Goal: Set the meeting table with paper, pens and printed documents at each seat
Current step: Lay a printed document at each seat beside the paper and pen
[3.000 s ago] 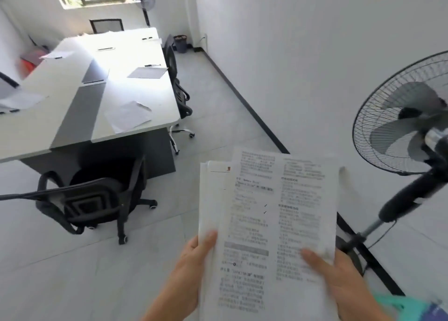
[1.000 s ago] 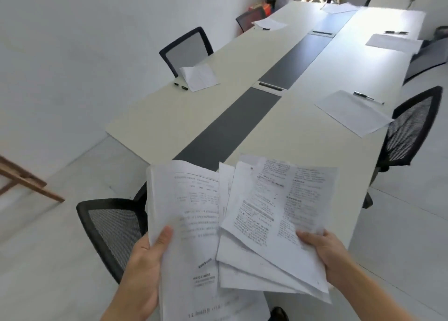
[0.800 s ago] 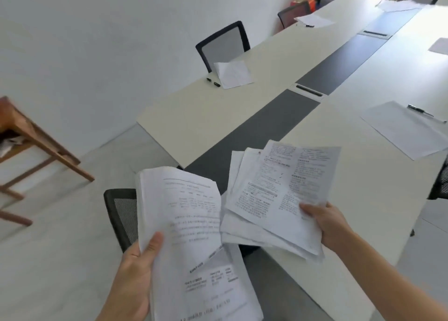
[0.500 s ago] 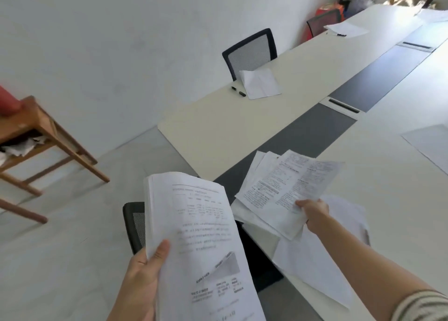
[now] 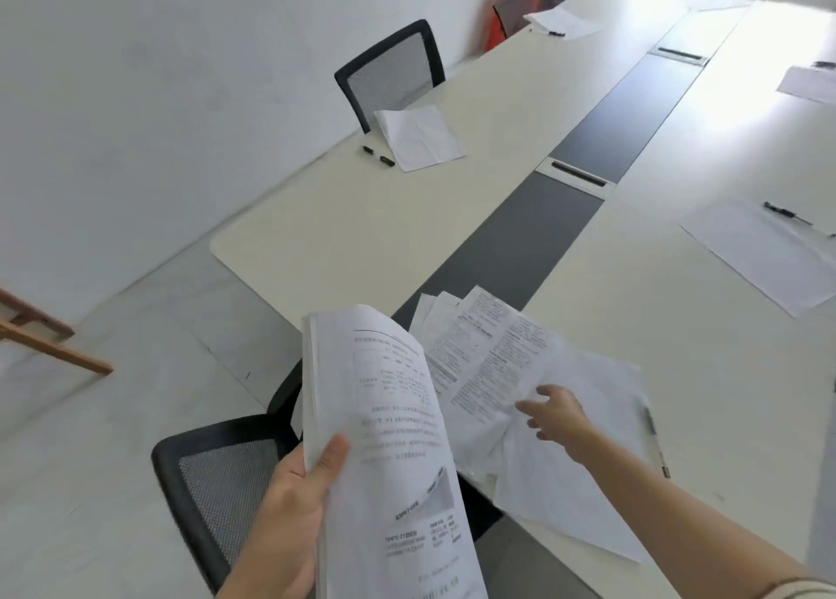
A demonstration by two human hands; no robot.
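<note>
My left hand (image 5: 285, 517) grips a thick stack of printed documents (image 5: 389, 440), held upright in front of me. My right hand (image 5: 554, 413) hovers with fingers spread over a fanned set of printed sheets (image 5: 488, 354) lying on a blank paper (image 5: 588, 485) at the near end of the long white meeting table (image 5: 362, 236). A pen (image 5: 656, 440) lies beside that paper on the right. Other seats have blank paper (image 5: 420, 137) and pens (image 5: 377, 155); one more sheet (image 5: 764, 254) with a pen (image 5: 787, 214) lies at the right.
A black mesh chair (image 5: 217, 490) stands at the table end below my left hand; another chair (image 5: 393, 73) is at the left side. A dark grey strip (image 5: 543, 227) with cable boxes runs down the table's middle. A wooden stand (image 5: 40, 340) sits at the far left.
My right hand has laid its fanned printed sheets on the table's near end and opened above them. The left hand's stack has stayed held while the view shifted right.
</note>
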